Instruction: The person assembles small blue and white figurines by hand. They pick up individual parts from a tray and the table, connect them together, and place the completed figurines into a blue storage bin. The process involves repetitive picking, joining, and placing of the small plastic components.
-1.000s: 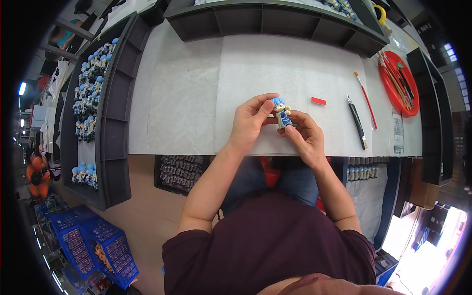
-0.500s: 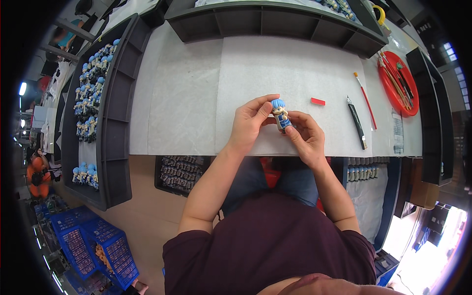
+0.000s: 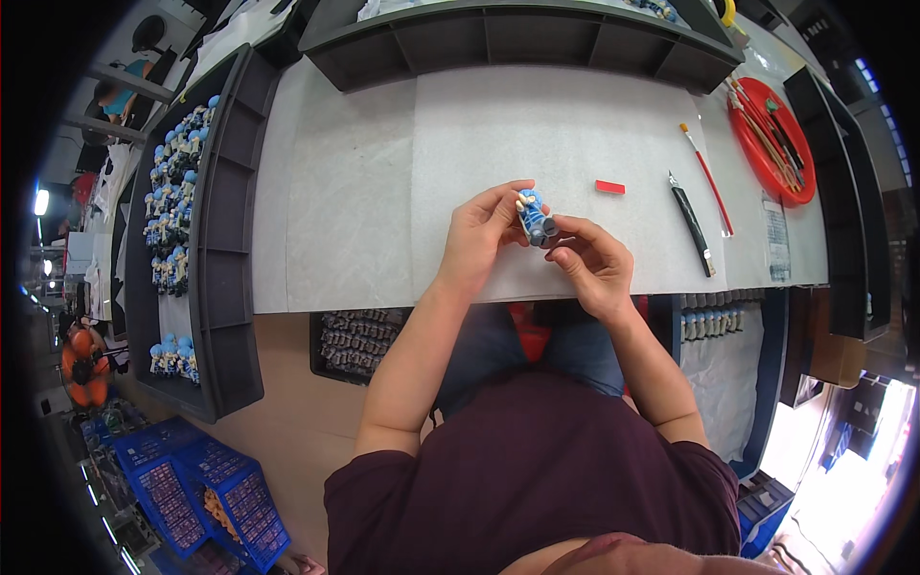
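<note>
A small toy figurine (image 3: 533,217) with blue hair and blue-and-white clothes is held over the near part of the table. It is tilted, with its dark feet toward me. My left hand (image 3: 481,230) grips it between thumb and fingers around its upper part, partly hiding the head. Close by the feet is my right hand (image 3: 596,264), its fingers half curled and the thumb apart from them. The right fingertips are at the edge of the feet; whether they touch is hard to tell.
Right of my hands lie a red block (image 3: 609,187), a black-handled craft knife (image 3: 691,225) and a red paintbrush (image 3: 707,178). A red tray (image 3: 812,182) holds brushes. Grey crates stand left (image 3: 225,240) and at the back (image 3: 517,43); the left one holds many figurines.
The figurine has tipped so its feet now face me, and it has shifted slightly left. My right thumb has come away from it. The view has moved a little.
</note>
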`<action>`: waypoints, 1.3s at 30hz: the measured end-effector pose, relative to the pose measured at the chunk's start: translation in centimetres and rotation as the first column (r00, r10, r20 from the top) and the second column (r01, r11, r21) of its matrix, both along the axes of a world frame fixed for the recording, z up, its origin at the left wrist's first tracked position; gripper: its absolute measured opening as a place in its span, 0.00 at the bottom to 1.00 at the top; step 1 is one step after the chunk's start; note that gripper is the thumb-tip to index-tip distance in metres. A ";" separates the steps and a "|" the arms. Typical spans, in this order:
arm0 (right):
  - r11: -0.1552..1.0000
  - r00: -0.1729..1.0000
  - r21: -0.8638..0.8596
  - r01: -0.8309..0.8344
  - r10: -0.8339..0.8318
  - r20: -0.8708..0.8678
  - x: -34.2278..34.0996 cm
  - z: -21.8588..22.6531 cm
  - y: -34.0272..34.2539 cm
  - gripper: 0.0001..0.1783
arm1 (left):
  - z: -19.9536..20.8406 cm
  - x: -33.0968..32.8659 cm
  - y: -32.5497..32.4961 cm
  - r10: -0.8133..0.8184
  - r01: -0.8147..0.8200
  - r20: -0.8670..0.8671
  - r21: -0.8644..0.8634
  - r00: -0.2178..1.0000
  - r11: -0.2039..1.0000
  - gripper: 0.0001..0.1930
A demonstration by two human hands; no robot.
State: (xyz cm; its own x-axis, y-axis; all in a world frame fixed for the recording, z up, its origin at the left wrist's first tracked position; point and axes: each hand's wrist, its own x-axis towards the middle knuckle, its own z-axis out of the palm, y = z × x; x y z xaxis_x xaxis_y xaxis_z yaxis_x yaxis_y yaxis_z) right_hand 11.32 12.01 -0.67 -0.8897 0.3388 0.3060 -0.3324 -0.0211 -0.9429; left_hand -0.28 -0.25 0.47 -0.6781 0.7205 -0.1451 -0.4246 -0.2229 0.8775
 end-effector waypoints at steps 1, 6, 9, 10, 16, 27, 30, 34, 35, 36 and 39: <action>1.000 1.000 0.018 -0.004 0.004 -0.009 0.0 0.1 0.0 0.20 | 0.0 -0.1 0.0 -0.006 0.006 0.011 0.007 1.000 1.000 0.15; 0.991 0.993 0.092 -0.097 0.103 -0.058 -0.3 1.1 0.2 0.23 | 0.7 -0.4 -0.3 -0.033 -0.006 0.238 0.162 0.971 0.987 0.17; 0.991 0.993 0.089 -0.103 0.108 -0.051 -0.4 1.0 0.2 0.24 | -0.1 -1.0 -0.6 -0.085 0.006 0.295 0.260 0.952 0.965 0.18; 0.991 0.993 0.087 -0.104 0.108 -0.044 -0.3 1.0 0.3 0.24 | -0.4 -1.2 -0.7 -0.108 0.011 0.306 0.302 0.946 0.953 0.18; 0.993 0.995 0.071 -0.096 0.097 -0.016 -0.2 1.0 0.2 0.24 | -0.7 -1.4 -0.7 -0.141 0.030 0.301 0.344 0.943 0.938 0.18; 0.999 0.999 0.031 0.044 -0.045 0.016 -0.2 0.6 0.0 0.23 | 0.1 -0.2 -0.4 -0.060 0.042 0.142 0.127 0.988 0.991 0.16; 0.998 0.998 0.015 0.056 -0.056 0.024 -0.2 0.6 0.0 0.22 | 0.1 -0.2 -0.4 -0.064 0.050 0.120 0.117 0.991 0.992 0.16; 0.997 0.998 0.028 0.067 -0.068 0.017 -0.2 0.5 -0.1 0.23 | 0.1 -0.2 -0.5 -0.072 0.058 0.114 0.122 0.991 0.991 0.16; 0.998 0.998 0.020 0.060 -0.061 0.017 -0.1 0.5 -0.1 0.23 | -0.1 -0.3 -0.5 -0.093 0.078 0.109 0.135 0.990 0.988 0.16; 0.999 0.998 0.012 0.053 -0.053 0.017 -0.1 0.4 0.0 0.23 | -0.4 -0.4 -0.7 -0.113 0.097 0.103 0.149 0.988 0.984 0.16; 0.996 0.997 -0.072 0.058 -0.054 0.052 0.0 0.2 -0.1 0.23 | -0.5 -0.4 -0.7 -0.122 0.115 0.046 0.144 0.991 0.983 0.17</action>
State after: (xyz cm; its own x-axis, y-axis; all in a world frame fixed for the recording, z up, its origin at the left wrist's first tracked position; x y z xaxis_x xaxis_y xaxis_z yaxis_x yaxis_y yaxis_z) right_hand 11.34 11.93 -0.44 -0.8822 0.4083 0.2347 -0.2879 -0.0733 -0.9548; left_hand -0.70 -0.98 0.01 -0.5806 0.8111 -0.0705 -0.5014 -0.2880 0.8159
